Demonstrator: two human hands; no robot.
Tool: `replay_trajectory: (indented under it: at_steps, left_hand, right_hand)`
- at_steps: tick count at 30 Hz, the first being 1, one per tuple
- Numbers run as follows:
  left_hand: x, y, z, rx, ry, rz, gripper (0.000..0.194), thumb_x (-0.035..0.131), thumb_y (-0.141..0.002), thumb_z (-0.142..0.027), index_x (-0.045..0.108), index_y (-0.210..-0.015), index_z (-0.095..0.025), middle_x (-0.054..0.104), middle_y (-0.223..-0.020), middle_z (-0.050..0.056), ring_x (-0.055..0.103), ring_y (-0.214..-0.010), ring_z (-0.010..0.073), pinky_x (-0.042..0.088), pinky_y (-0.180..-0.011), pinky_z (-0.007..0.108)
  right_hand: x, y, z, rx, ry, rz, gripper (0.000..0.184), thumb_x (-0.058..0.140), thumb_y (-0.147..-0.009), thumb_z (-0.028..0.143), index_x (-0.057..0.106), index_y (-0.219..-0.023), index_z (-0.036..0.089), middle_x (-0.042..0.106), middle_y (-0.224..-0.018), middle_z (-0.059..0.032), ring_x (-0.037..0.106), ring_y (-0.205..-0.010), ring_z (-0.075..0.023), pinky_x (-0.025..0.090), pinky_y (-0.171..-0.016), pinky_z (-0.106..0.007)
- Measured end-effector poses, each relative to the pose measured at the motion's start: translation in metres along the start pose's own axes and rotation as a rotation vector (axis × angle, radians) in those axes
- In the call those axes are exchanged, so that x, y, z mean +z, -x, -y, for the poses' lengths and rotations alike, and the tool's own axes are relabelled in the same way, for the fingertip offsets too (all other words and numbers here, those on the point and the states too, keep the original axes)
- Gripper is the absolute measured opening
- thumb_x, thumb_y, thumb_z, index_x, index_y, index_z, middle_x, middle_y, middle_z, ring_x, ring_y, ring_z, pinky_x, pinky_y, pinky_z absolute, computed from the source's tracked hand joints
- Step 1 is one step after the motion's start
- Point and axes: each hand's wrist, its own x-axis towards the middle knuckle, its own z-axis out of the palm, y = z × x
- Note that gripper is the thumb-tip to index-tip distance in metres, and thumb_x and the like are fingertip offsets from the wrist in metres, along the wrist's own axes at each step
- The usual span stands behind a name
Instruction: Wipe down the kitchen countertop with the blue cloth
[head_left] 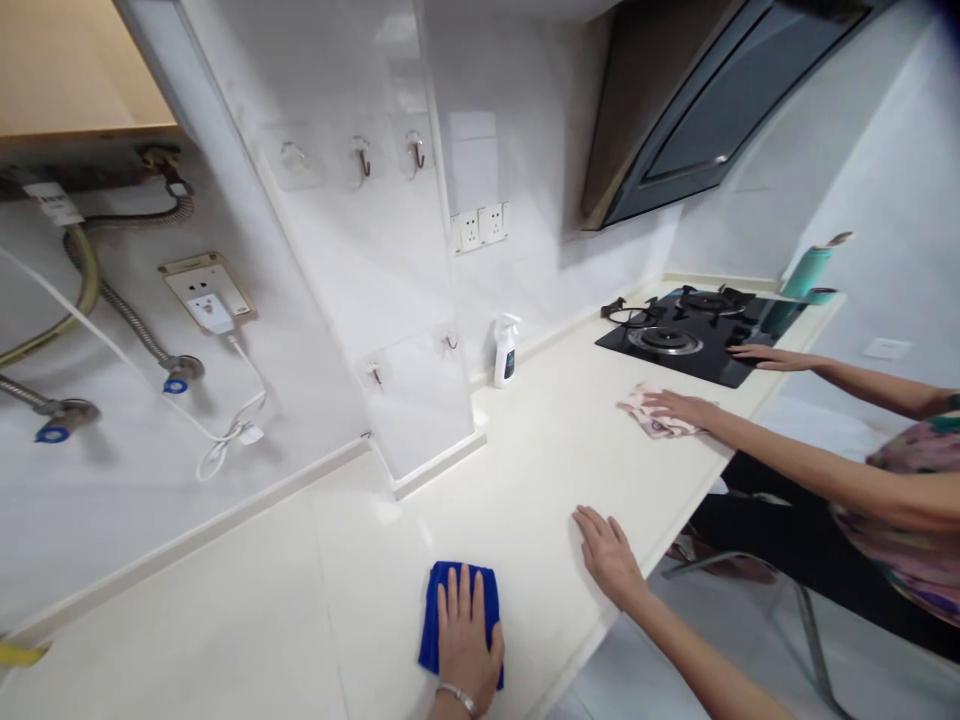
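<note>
My left hand [466,640], with a bracelet at the wrist, lies flat on a folded blue cloth [433,630] on the white countertop [517,480]. Its fingers are stretched out, pressing on the cloth from above, with the thumb off to the right. To the right, my right hand [609,556] rests palm down on the bare counter near the front edge, fingers extended and holding nothing. Beyond it, another person's hand [679,408] lies on a pinkish patterned cloth [651,415]. That person's other hand [765,357] touches the edge of the black gas hob [720,370].
A white spray bottle [505,352] stands against the wall, beside a projecting wall column [397,420]. The range hood [690,130] overhangs the hob. A green cylinder [808,270] stands at the far end. Left are pipes, valves and a plugged-in cable [244,430]. A metal-legged seat [810,620] is below.
</note>
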Motion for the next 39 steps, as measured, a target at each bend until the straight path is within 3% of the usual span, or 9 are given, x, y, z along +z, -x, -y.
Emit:
replay_trajectory:
  at_steps: [4, 10, 14, 17, 20, 28, 31, 35, 39]
  left_hand:
    - [-0.019, 0.028, 0.035, -0.046, -0.039, 0.037, 0.065, 0.045, -0.090, -0.035, 0.024, -0.152, -0.030, 0.032, -0.160, 0.002, 0.026, -0.149, 0.0272, 0.036, -0.119, 0.049]
    - [-0.047, 0.059, 0.111, -0.433, -0.119, 0.063, 0.063, 0.038, -0.091, -0.046, 0.034, -0.151, -0.024, 0.034, -0.159, 0.005, 0.023, -0.150, 0.0284, 0.029, -0.121, 0.052]
    - [-0.055, 0.060, 0.137, -0.589, -0.146, 0.064, 0.070, 0.038, -0.089, -0.054, 0.040, -0.149, -0.018, 0.037, -0.158, 0.011, 0.031, -0.147, 0.0323, 0.032, -0.119, 0.052]
    - [-0.055, 0.052, 0.131, -0.550, -0.175, 0.021, 0.071, 0.036, -0.088, -0.052, 0.045, -0.144, -0.009, 0.041, -0.155, 0.016, 0.031, -0.147, 0.0319, 0.025, -0.122, 0.052]
    - [-0.052, 0.048, 0.116, -0.505, -0.155, 0.003, 0.071, 0.031, -0.091, -0.047, 0.041, -0.145, -0.004, 0.040, -0.155, 0.017, 0.031, -0.147, 0.0293, 0.023, -0.123, 0.049]
    - [-0.038, 0.052, 0.100, -0.578, -0.189, -0.052, 0.069, 0.029, -0.093, -0.043, 0.035, -0.147, -0.001, 0.039, -0.155, 0.019, 0.029, -0.147, 0.0316, 0.022, -0.124, 0.051]
    - [-0.028, 0.054, 0.097, -0.548, -0.224, -0.116, 0.068, 0.030, -0.093, -0.040, 0.028, -0.151, -0.004, 0.042, -0.153, 0.019, 0.031, -0.146, 0.0321, 0.025, -0.122, 0.052]
    - [-0.019, 0.055, 0.076, -0.431, -0.264, -0.224, 0.069, 0.035, -0.093, -0.030, 0.007, -0.155, -0.012, 0.045, -0.152, 0.017, 0.032, -0.146, 0.0300, 0.029, -0.120, 0.054]
    - [-0.020, 0.043, 0.061, -0.364, -0.247, -0.214, 0.072, 0.038, -0.093, -0.024, 0.003, -0.155, -0.016, 0.044, -0.154, 0.013, 0.028, -0.148, 0.0271, 0.028, -0.121, 0.053]
  right_hand:
    - [-0.007, -0.002, -0.002, 0.021, -0.081, -0.028, 0.047, 0.037, -0.086, 0.011, 0.058, -0.127, 0.021, 0.059, -0.137, -0.0084, 0.053, -0.127, -0.0198, 0.032, -0.113, -0.044]
    - [-0.015, -0.006, -0.003, 0.033, -0.146, -0.067, 0.044, 0.039, -0.085, 0.011, 0.060, -0.123, 0.020, 0.061, -0.133, -0.0083, 0.054, -0.125, -0.0197, 0.031, -0.113, -0.043]
    - [-0.014, -0.004, -0.003, 0.049, -0.171, -0.071, 0.044, 0.038, -0.086, 0.012, 0.059, -0.124, 0.021, 0.060, -0.134, -0.0076, 0.053, -0.125, -0.0190, 0.028, -0.114, -0.042]
    - [-0.011, -0.001, -0.005, 0.046, -0.198, -0.073, 0.044, 0.038, -0.087, 0.013, 0.058, -0.125, 0.020, 0.061, -0.134, -0.0079, 0.054, -0.125, -0.0193, 0.028, -0.115, -0.043]
    - [-0.007, 0.003, -0.007, 0.037, -0.218, -0.090, 0.043, 0.039, -0.087, 0.015, 0.058, -0.126, 0.020, 0.061, -0.135, -0.0083, 0.054, -0.125, -0.0194, 0.028, -0.116, -0.043]
    - [0.001, 0.008, -0.009, 0.026, -0.239, -0.116, 0.043, 0.037, -0.088, 0.018, 0.057, -0.126, 0.019, 0.061, -0.135, -0.0085, 0.055, -0.125, -0.0195, 0.029, -0.117, -0.043]
    - [0.005, 0.008, -0.010, 0.019, -0.232, -0.119, 0.043, 0.037, -0.088, 0.020, 0.057, -0.126, 0.020, 0.061, -0.135, -0.0085, 0.055, -0.125, -0.0202, 0.030, -0.116, -0.044]
    - [0.009, 0.008, -0.013, -0.028, -0.240, -0.159, 0.042, 0.038, -0.088, 0.023, 0.056, -0.126, 0.020, 0.061, -0.134, -0.0089, 0.057, -0.123, -0.0215, 0.033, -0.114, -0.046]
    - [0.006, 0.006, -0.013, -0.010, -0.250, -0.140, 0.042, 0.039, -0.088, 0.024, 0.057, -0.125, 0.021, 0.061, -0.132, -0.0093, 0.057, -0.122, -0.0230, 0.033, -0.113, -0.048]
